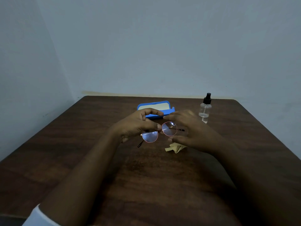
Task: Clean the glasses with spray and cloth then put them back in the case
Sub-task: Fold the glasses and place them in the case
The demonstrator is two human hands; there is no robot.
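Pinching glasses [158, 132], left hand [138, 123] hides one lens's top.

A dark brown wood-grain table [146, 185] stands pushed into a corner, against a plain pale grey-blue wall [146, 46] with a yellowish streak along its base.

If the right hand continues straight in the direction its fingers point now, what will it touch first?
Most likely the glasses. The right hand is open, its fingers pointing left toward the lens nearest it, while the left hand pinches the frame at the bridge. Depth is unclear, so the fingers might pass just above the lens.
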